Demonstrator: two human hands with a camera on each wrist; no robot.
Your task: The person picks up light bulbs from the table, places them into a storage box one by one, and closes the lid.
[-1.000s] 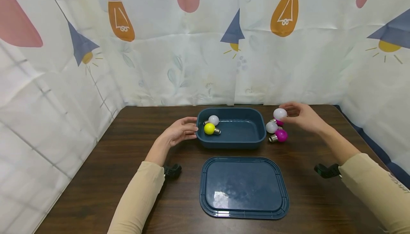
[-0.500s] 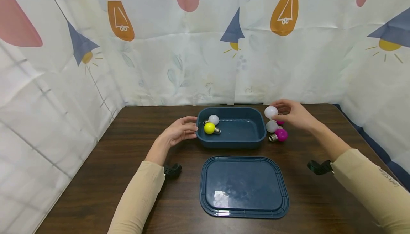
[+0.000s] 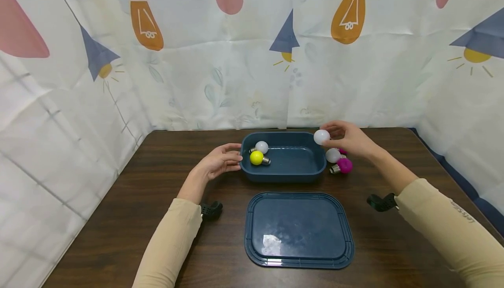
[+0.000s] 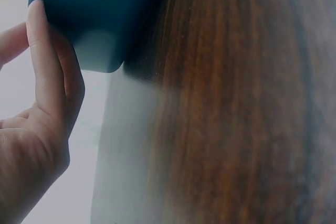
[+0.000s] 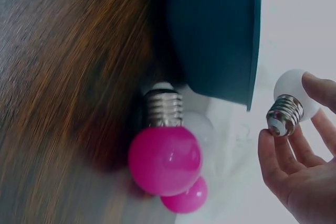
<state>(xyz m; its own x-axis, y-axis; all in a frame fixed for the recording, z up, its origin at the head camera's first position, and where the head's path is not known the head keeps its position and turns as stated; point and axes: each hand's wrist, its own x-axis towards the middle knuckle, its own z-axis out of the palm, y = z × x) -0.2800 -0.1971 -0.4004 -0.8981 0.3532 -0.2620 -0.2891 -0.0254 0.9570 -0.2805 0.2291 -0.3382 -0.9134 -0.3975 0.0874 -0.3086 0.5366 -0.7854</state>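
Observation:
My right hand (image 3: 348, 139) pinches a white light bulb (image 3: 321, 137) over the right end of the dark blue bin (image 3: 283, 177). In the right wrist view that bulb (image 5: 295, 85) shows its metal screw base, with thumb and fingers around it. My left hand (image 3: 220, 162) rests its fairly straight fingers against the bin's left end; in the left wrist view a fingertip (image 4: 37, 11) lies right at the rim. Inside the bin are a white bulb (image 3: 261, 147) and a yellow bulb (image 3: 257, 158). Right of it lie another white bulb (image 3: 333, 155) and a magenta bulb (image 3: 345, 165), with a second magenta bulb (image 5: 186, 196) partly hidden behind.
A flat dark blue lid (image 3: 299, 229) with a raised edge lies in front of the bin on the brown wooden table (image 3: 189, 137). A curtain (image 3: 236, 82) printed with lamps and bulbs hangs behind the table's far edge.
My right hand has carried the white bulb leftward, from above the loose bulbs to over the bin's right end. My left hand has stayed against the bin.

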